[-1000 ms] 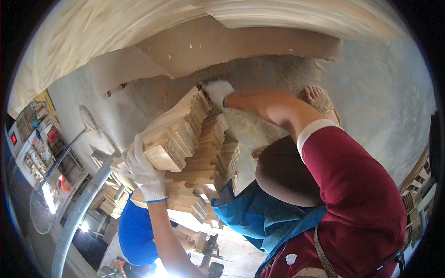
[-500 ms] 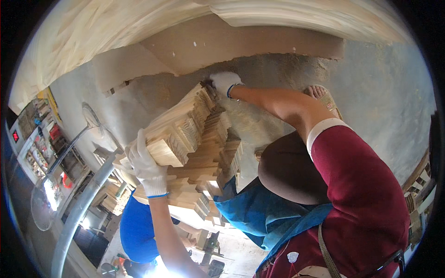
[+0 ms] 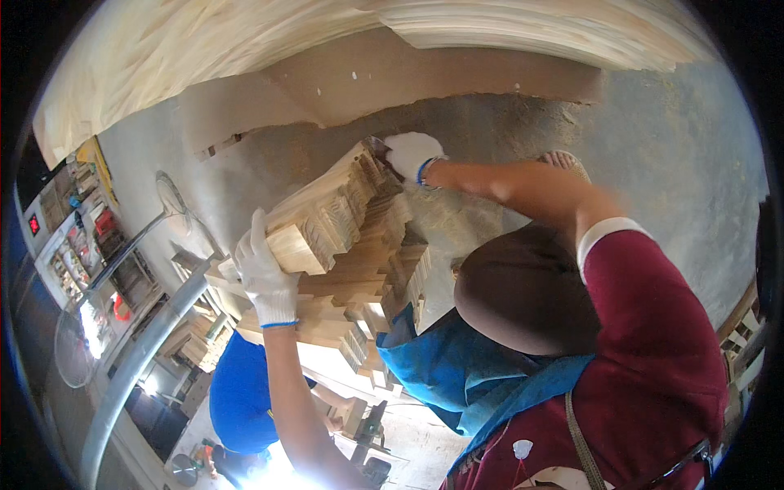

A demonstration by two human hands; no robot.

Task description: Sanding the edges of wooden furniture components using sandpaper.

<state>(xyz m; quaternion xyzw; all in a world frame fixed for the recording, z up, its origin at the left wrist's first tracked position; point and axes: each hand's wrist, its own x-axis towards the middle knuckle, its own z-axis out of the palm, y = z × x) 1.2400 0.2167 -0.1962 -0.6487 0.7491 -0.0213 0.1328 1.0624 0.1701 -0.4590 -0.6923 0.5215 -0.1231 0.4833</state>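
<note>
A worker in white gloves grips a bundle of wood blocks point(image 3: 327, 220) from both ends, holding it above a rough stack of similar blocks point(image 3: 359, 302). The left hand point(image 3: 265, 278), fingers spread upward, presses flat against the near end of the bundle, while the right hand point(image 3: 411, 155) clasps its far end, the arm stretched out across the scene. The bundle sits tilted, its far end higher, and appears to touch the stack beneath, though the warped view makes that hard to confirm. A blue apron point(image 3: 457, 376) covers the worker's lap to the right of the stack, below a dark red sleeve point(image 3: 653, 343). A sandalled foot point(image 3: 563, 162) rests on the dusty concrete floor point(image 3: 670, 163) just right of the far hand. A fan point(image 3: 171, 196) stands at left, near cluttered shelves point(image 3: 73, 237).
</note>
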